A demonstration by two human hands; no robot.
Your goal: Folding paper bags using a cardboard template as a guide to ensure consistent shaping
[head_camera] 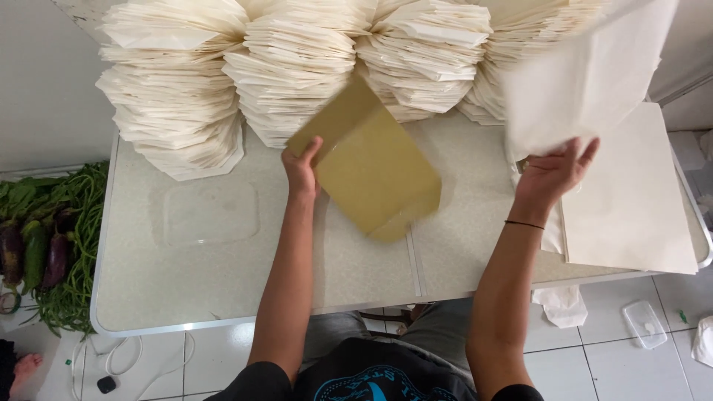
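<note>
My left hand (301, 167) grips the left edge of a tan flat sheet of card (368, 160), which is tilted and lifted off the white table (223, 275). My right hand (553, 172) holds up a large white sheet of paper (587, 74) by its lower edge, fingers spread under it. A thin dark band circles my right wrist. Both hands are over the middle and right of the table, in front of the paper stacks.
Several tall fanned stacks of folded cream paper bags (297, 67) line the table's far edge. A pile of flat white sheets (631, 200) lies at the right. A clear plastic lid (212, 212) rests at left. Eggplants and long beans (52, 245) lie on the floor.
</note>
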